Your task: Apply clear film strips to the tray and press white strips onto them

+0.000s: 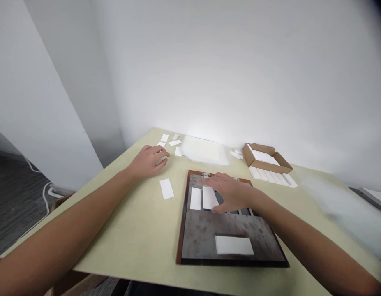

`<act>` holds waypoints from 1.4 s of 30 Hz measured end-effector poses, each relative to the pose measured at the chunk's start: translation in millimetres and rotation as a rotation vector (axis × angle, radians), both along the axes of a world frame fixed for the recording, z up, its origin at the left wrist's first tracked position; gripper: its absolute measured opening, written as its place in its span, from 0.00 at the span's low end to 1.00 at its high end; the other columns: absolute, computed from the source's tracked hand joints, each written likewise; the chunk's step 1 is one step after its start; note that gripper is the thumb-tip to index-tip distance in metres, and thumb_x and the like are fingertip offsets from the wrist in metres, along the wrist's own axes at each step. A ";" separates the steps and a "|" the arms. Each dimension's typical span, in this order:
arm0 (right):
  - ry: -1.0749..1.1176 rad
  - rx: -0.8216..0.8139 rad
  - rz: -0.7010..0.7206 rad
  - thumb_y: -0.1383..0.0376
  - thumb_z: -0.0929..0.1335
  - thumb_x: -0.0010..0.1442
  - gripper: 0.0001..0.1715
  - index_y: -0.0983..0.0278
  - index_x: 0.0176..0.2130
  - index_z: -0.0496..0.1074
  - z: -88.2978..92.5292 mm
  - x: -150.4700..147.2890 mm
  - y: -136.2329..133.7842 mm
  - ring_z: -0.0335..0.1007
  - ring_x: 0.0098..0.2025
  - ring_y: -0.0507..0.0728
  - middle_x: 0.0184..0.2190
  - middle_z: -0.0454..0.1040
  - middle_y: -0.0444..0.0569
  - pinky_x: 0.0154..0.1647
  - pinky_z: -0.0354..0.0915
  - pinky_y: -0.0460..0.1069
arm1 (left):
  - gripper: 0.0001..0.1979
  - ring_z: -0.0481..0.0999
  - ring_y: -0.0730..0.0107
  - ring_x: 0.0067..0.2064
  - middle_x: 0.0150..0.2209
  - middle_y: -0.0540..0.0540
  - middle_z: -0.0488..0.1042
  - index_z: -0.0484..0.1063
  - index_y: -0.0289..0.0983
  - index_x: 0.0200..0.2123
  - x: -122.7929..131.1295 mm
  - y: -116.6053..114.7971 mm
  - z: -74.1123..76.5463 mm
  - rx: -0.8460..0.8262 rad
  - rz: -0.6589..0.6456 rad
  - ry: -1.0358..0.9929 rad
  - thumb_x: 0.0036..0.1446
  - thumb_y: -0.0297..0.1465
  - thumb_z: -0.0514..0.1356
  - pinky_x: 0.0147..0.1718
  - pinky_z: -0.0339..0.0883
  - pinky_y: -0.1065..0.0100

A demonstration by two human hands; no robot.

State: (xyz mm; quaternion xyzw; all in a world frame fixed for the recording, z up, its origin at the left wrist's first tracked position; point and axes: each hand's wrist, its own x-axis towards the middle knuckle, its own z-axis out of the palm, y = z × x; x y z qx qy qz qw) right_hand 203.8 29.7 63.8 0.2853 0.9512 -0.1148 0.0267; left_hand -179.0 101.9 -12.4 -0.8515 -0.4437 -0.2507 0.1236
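A dark, rust-stained metal plate (208, 234) in a brown frame lies on the pale table in front of me. Two white rectangular pieces (195, 198) sit upright side by side in its upper part, and a wider white piece (234, 245) lies near its front edge. My right hand (232, 192) rests palm down on the plate, fingers stretched out flat, touching the right one of the two pieces. My left hand (148, 160) lies on the table to the left, fingers loosely curled, above a loose white piece (166, 188). Nothing shows in either hand.
A small open cardboard box (266, 158) stands at the back right, with a row of white pieces (272, 176) laid along its front. Several loose white pieces (172, 144) and a white sheet (204, 150) lie at the back. White walls close behind the table (135, 230).
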 end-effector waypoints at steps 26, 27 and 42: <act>-0.056 0.005 -0.146 0.46 0.78 0.56 0.57 0.55 0.75 0.57 2.9 47.2 -7.5 0.65 0.60 0.72 0.55 0.76 0.57 0.64 0.57 0.65 | 0.16 0.78 0.60 0.51 0.54 0.41 0.76 0.74 0.37 0.54 -4.9 3.4 -1.7 -0.049 -0.035 0.009 0.71 0.40 0.62 0.53 0.75 0.52; -0.057 0.009 -0.157 0.47 0.78 0.56 0.57 0.55 0.75 0.57 3.4 50.2 -8.2 0.65 0.59 0.72 0.54 0.77 0.57 0.64 0.57 0.65 | 0.16 0.78 0.60 0.51 0.54 0.41 0.76 0.74 0.37 0.54 -5.3 4.1 -2.1 -0.050 -0.038 0.008 0.71 0.40 0.62 0.54 0.75 0.51; -0.072 0.052 -0.247 0.48 0.78 0.55 0.56 0.56 0.73 0.60 2.8 82.5 -12.7 0.66 0.61 0.72 0.55 0.78 0.58 0.68 0.50 0.67 | 0.18 0.78 0.61 0.47 0.51 0.42 0.77 0.75 0.37 0.52 -8.4 7.6 -3.3 -0.025 -0.027 0.014 0.73 0.45 0.57 0.54 0.70 0.52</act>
